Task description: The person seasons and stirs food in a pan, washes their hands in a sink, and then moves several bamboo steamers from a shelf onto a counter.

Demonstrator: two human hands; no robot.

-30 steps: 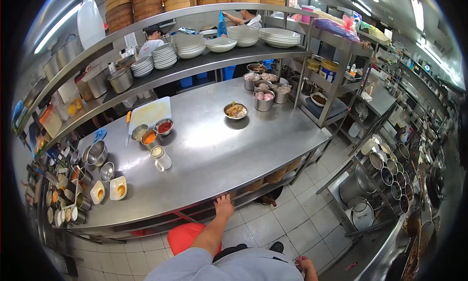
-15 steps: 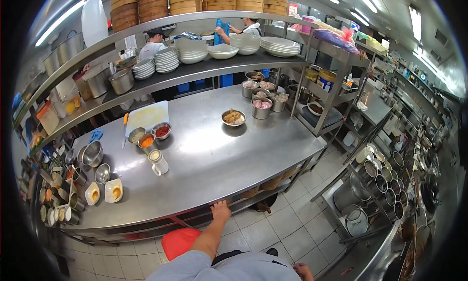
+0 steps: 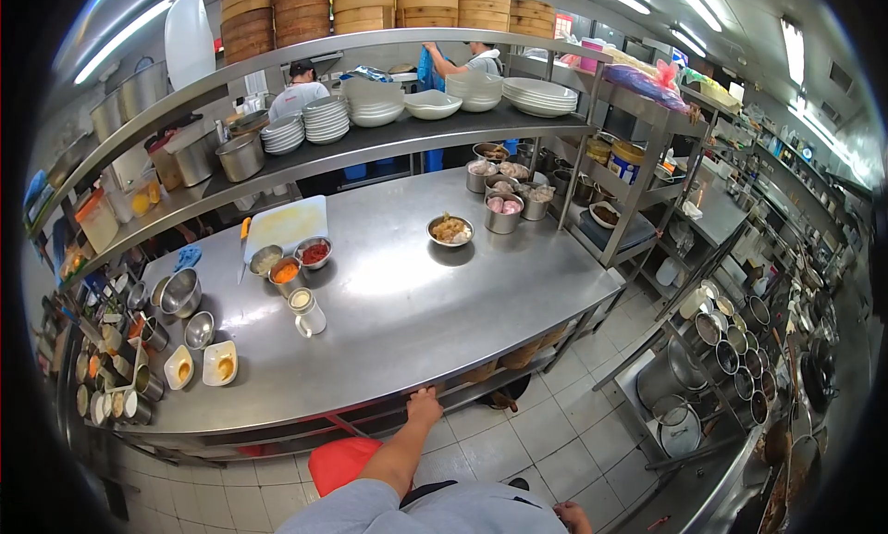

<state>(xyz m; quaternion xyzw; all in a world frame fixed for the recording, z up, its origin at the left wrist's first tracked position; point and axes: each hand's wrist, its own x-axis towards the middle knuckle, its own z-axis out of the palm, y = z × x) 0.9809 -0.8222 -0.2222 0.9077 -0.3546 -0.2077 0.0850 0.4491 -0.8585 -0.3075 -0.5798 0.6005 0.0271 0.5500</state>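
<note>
My left hand [image 3: 424,405] rests at the front edge of the steel worktable [image 3: 398,316], its fingertips touching the rim and nothing seen in it. Low at the bottom of the view, beside my body, is my right hand [image 3: 572,516]; it is partly cut off and its fingers do not show clearly. On the table, farther back, stands a metal bowl of food pieces [image 3: 450,229]. A white-lidded shaker with a handle [image 3: 307,313] is left of centre, near bowls of orange [image 3: 285,272] and red [image 3: 314,252] ingredients.
A knife [image 3: 244,242] lies by a cutting board [image 3: 289,227]. Two white dishes hold yellow sauce [image 3: 220,362]. Metal pots of pale and pink pieces [image 3: 503,212] stand at the back right. Stacked plates [image 3: 326,119] fill the shelf; two people are behind it. A red object [image 3: 338,462] is below.
The view has shifted slightly, so the table and shelves sit a little farther right and lower. My left hand stays at the table edge. Behind the shelf, a person's blue bag has moved.
</note>
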